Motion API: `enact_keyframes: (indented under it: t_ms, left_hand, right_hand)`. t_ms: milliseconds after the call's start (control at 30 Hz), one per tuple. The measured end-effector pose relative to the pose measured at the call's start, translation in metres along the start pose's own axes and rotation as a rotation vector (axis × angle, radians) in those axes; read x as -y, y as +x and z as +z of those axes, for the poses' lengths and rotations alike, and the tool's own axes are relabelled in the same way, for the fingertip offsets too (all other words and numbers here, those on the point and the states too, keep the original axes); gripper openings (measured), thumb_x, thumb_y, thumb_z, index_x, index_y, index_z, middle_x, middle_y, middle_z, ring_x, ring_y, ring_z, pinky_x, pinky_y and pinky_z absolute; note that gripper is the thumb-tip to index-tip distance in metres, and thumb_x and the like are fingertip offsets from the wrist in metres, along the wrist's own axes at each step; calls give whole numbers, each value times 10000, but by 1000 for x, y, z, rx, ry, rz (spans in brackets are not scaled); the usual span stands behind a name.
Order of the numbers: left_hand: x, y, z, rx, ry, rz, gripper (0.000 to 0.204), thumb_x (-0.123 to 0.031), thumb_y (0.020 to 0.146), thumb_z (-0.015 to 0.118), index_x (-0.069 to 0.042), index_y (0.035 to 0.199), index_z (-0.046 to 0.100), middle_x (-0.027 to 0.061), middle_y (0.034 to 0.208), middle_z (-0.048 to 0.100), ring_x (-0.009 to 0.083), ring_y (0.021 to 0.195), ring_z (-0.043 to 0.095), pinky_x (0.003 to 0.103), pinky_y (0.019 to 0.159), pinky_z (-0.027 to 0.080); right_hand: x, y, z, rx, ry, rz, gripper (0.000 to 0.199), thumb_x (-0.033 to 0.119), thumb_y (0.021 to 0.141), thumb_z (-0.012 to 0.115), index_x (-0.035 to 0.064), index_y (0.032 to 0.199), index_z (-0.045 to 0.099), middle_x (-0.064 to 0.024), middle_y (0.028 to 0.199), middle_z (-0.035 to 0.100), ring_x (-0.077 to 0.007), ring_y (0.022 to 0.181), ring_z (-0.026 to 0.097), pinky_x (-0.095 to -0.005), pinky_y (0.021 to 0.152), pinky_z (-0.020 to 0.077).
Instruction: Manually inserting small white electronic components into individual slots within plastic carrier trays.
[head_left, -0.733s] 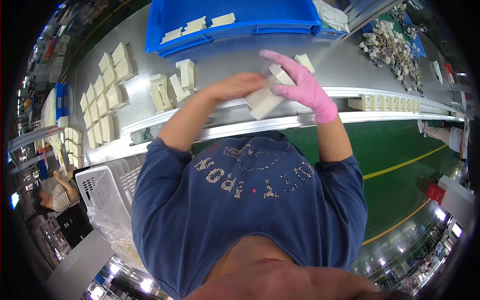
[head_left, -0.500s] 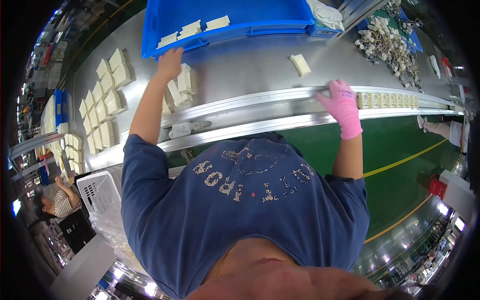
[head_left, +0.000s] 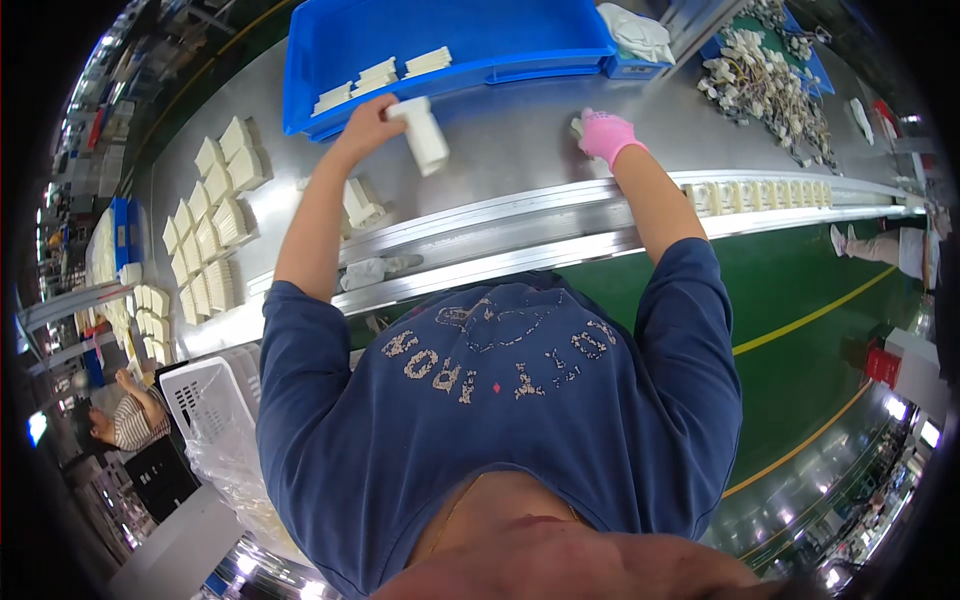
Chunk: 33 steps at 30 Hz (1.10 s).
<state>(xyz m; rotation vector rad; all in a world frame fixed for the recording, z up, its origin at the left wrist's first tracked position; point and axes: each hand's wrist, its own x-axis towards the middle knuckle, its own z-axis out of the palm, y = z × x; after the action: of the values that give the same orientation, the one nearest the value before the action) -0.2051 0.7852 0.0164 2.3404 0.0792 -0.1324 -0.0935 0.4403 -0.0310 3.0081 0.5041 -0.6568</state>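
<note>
My bare left hand [head_left: 368, 124] is raised over the steel table [head_left: 510, 150] and grips a cream plastic block [head_left: 423, 136], just in front of the blue bin [head_left: 480, 40]. My right hand [head_left: 607, 134], in a pink glove, rests farther right on the table, its fingers closed over a small cream part [head_left: 577, 127] that is mostly hidden. Two more cream blocks [head_left: 362, 204] stand on the table below my left wrist.
The blue bin holds a few flat cream parts [head_left: 380, 73]. Several cream blocks [head_left: 215, 215] are stacked at the table's left end. A row of cream parts [head_left: 770, 193] sits on the conveyor rail at right. A white basket [head_left: 205, 400] stands lower left. Wire bundles [head_left: 765, 65] lie far right.
My left hand has lifted a cream block from near the bin and swung it rightward. My right hand left the conveyor rail and reached forward onto the part lying on the table.
</note>
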Motion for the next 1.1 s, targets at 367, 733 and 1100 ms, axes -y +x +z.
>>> enact_keyframes:
  t_ms: [367, 733, 1100]
  left_hand:
    - [-63, -28, 68, -116, -881, -115, 183, -38, 762, 503, -56, 937, 553, 64, 837, 580, 153, 693, 555, 259, 628, 456]
    - [-99, -46, 108, -2, -1151, -217, 320, -298, 916, 334, -110, 1175, 337, 102, 1043, 505, 207, 864, 557, 321, 613, 513]
    - [-94, -48, 116, -179, -1200, -12, 351, -333, 940, 267, -92, 1186, 335, 76, 1078, 478, 156, 966, 512, 284, 779, 455]
  right_hand:
    - [13, -29, -16, -454, 338, -311, 384, 304, 759, 575, 33, 1017, 489, -141, 897, 600, -260, 826, 588, -353, 659, 463]
    - [87, -96, -20, -123, 1190, -421, 211, 162, 800, 568, -1, 930, 540, -7, 664, 557, -67, 494, 492, -210, 454, 402]
    - [111, -112, -13, -635, 829, -568, 447, 166, 783, 555, 54, 1171, 363, -147, 755, 594, -331, 665, 584, -389, 594, 465]
